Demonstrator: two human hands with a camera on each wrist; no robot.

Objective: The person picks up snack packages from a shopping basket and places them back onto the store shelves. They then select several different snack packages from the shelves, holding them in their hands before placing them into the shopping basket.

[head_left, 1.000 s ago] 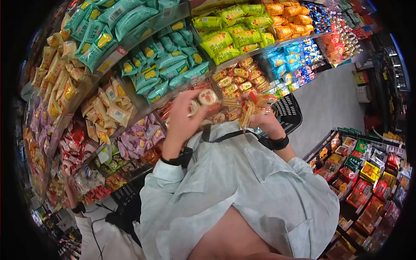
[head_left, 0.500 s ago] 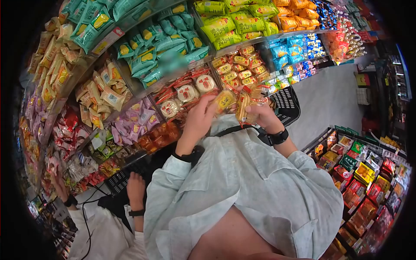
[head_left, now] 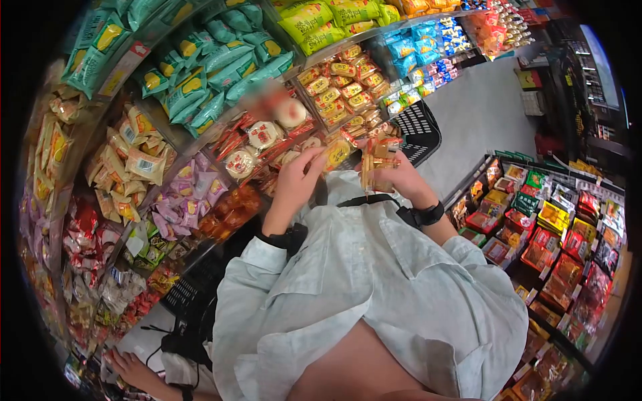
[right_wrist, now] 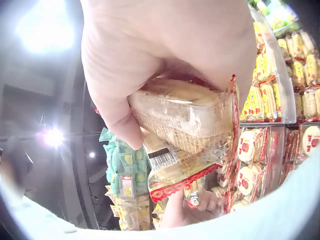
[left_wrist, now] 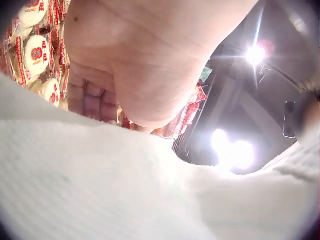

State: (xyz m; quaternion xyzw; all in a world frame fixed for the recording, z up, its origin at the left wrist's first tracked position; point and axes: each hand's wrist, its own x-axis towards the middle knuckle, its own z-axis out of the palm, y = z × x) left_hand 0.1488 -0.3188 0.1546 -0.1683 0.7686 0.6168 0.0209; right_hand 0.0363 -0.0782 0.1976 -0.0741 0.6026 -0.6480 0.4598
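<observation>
In the head view, my left hand point(head_left: 294, 190) pinches a yellow-labelled clear packet point(head_left: 338, 154) by its side. Just to the right, my right hand point(head_left: 409, 180) grips several clear-wrapped biscuit packets point(head_left: 378, 162). From the right wrist view, thumb and fingers of the right hand point(right_wrist: 170, 45) wrap the stacked packets point(right_wrist: 185, 120), whose edges are red; the left hand point(right_wrist: 187, 212) is below them. The palm of the left hand point(left_wrist: 135, 60) fills the top of the left wrist view, fingers bent, and the sleeve hides part of it.
Bins of round white-and-red packets point(head_left: 264, 136), gold packets point(head_left: 344, 83) and teal packets point(head_left: 224, 60) lie beyond the hands. A black basket point(head_left: 418, 130) is past my right hand. Another person's hand point(head_left: 137, 374) shows at lower left; a snack display point(head_left: 555, 227) stands at right.
A second ago my left hand was over the round packets; since half a second ago it holds the yellow-labelled packet. The shelves have shifted left in view, and the other person's hands have moved.
</observation>
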